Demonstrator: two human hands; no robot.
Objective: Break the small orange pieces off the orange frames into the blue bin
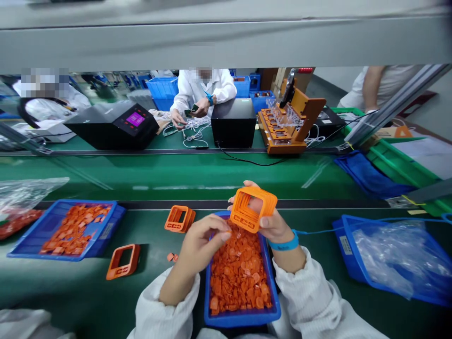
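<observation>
While the right hand grips one stack of orange frames in the head view, its exact number too hard to count, the left hand is just beside it, thumb and forefinger nearly together; a fleck of orange shows there, but I cannot tell whether they pinch a piece. Below both hands is one blue bin of small orange pieces, too many to count.

Left of the left hand stands one second stack, with two loose pieces near it, then one lone frame and, farther out, one blue tray of pieces. Right of the right hand, which wears one blue wristband, lies one blue tub of clear bags.

Beyond the hands runs one green belt; across it stands one orange fixture.
</observation>
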